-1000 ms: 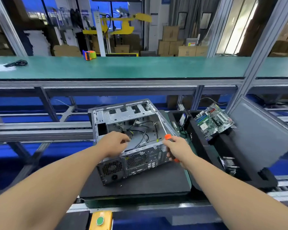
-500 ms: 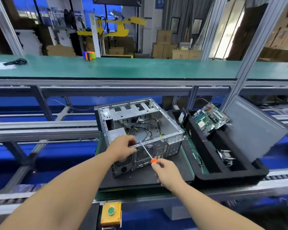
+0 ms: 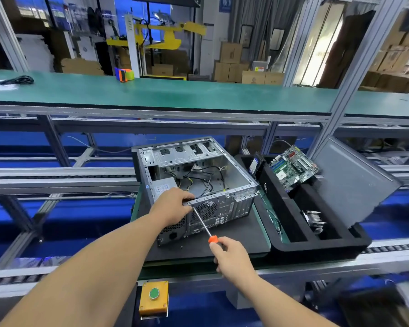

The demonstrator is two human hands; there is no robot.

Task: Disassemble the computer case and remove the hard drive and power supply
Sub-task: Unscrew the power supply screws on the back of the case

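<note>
The computer case lies on its side with the open side up, on a dark mat on the near worktop. Its rear panel, with fan grilles and ports, faces the person. Inside, loose black and yellow cables trail across the bare metal floor, and the power supply sits in the near-left corner, partly hidden by the left hand. That hand's grip is curled over the top rear edge of the case, fingers hooked inside and thumb on the outer face.

The right hand has its grip closed round the orange handle of a screwdriver (only the front end of the handle shows). The thin shaft runs up and left to the rear panel, its tip just beside the left thumb near the upper fan grille.

Right of the case, touching the mat's edge, stands a black foam tray with 3 long compartments. A hard drive stands on edge at the far end of the left compartment, a green motherboard leans across the far end of the tray, and a finned heatsink lies in the right compartment. A grey side panel leans tilted against the tray's right side.

A yellow box with 1 green button hangs below the worktop's front edge.
</note>
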